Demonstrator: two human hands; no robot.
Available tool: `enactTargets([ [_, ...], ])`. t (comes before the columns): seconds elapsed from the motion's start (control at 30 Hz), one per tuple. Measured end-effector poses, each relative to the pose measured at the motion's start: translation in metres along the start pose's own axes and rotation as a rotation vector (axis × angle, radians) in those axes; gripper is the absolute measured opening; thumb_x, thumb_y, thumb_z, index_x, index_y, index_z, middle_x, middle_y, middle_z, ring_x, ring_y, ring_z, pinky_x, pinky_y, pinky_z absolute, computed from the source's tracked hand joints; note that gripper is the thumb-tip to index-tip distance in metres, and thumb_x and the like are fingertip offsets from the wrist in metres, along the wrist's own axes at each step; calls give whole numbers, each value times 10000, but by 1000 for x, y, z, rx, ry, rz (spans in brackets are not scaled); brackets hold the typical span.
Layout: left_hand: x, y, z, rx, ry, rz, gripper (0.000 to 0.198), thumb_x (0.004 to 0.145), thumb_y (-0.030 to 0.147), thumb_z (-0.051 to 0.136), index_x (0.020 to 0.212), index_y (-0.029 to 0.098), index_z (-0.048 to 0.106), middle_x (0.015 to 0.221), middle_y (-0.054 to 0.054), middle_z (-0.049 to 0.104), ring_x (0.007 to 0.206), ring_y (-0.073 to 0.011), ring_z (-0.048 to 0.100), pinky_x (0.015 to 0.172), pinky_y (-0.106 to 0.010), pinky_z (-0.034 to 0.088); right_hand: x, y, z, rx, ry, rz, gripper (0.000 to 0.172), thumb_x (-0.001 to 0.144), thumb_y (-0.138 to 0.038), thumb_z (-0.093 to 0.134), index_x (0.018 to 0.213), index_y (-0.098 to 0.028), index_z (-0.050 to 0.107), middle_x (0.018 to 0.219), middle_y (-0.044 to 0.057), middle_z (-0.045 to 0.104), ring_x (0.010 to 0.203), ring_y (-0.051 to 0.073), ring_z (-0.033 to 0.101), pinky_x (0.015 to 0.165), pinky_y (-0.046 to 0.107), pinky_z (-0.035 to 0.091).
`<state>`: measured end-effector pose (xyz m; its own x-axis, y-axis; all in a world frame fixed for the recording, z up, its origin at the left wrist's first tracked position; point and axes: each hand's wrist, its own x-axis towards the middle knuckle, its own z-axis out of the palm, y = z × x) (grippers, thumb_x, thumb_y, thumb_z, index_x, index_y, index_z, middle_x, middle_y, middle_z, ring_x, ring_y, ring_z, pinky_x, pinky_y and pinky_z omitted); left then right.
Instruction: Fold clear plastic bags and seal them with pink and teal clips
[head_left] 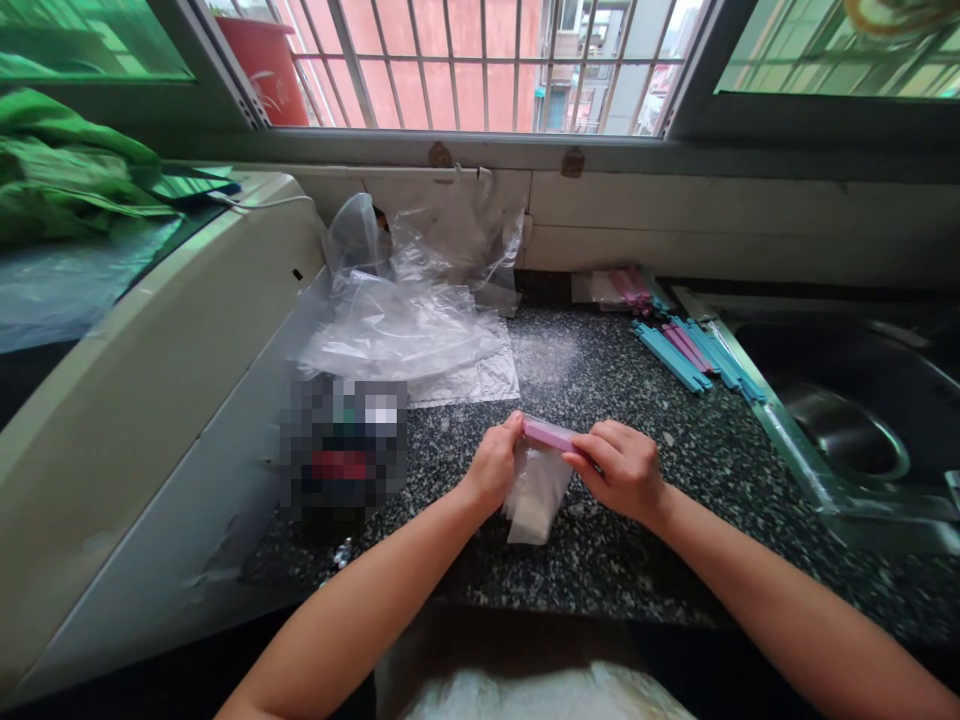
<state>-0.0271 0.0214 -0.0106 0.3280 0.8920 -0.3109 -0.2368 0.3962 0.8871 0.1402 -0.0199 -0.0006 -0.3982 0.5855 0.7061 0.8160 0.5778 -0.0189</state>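
Between my two hands a pink bag sealing clip (pixel 551 434) lies across the upper edge of a small clear plastic bag (pixel 534 495). Something pale, perhaps powder, sits in the bag's lower part. My left hand (pixel 495 458) pinches the clip's left end together with the bag's edge. At the other end, my right hand (pixel 621 468) grips the clip between thumb and fingers. The bag hangs below the clip, just over the speckled black countertop (pixel 465 545).
Crumpled clear plastic bags (pixel 412 330) lie at the back left. Blue clips (pixel 671 357) and pink clips (pixel 690 345) rest beside the sink (pixel 806 400) at right. Near the wall are small packets with clips (pixel 619 287). A white appliance (pixel 187 330) stands at left; a pixelated patch covers something beside it.
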Motion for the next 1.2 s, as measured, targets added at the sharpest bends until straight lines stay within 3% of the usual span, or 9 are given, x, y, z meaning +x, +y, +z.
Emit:
enactTargets([
  [0.33, 2, -6, 0, -34, 14, 11, 445, 658, 588, 560, 538, 168, 476, 480, 31, 447, 489, -102, 374, 529, -249, 313, -1, 1, 1, 23, -3, 5, 155, 849, -269, 518, 778, -167, 610, 596, 19, 567, 559, 122, 488, 560, 253, 383],
  [0.93, 5, -7, 1, -30, 75, 13, 482, 598, 630, 596, 529, 173, 459, 468, 46, 427, 476, -91, 356, 501, -240, 292, 0, 6, 1, 27, 34, -7, 141, 839, -266, 538, 775, -162, 608, 604, 27, 589, 562, 129, 493, 557, 250, 400],
  [1.2, 7, -4, 0, -10, 12, 14, 543, 545, 688, 596, 560, 148, 544, 485, 26, 487, 469, -89, 373, 480, -230, 293, 2, 7, -1, 63, 78, 8, 112, 825, -264, 559, 786, -165, 596, 610, 29, 595, 562, 126, 509, 555, 239, 409],
])
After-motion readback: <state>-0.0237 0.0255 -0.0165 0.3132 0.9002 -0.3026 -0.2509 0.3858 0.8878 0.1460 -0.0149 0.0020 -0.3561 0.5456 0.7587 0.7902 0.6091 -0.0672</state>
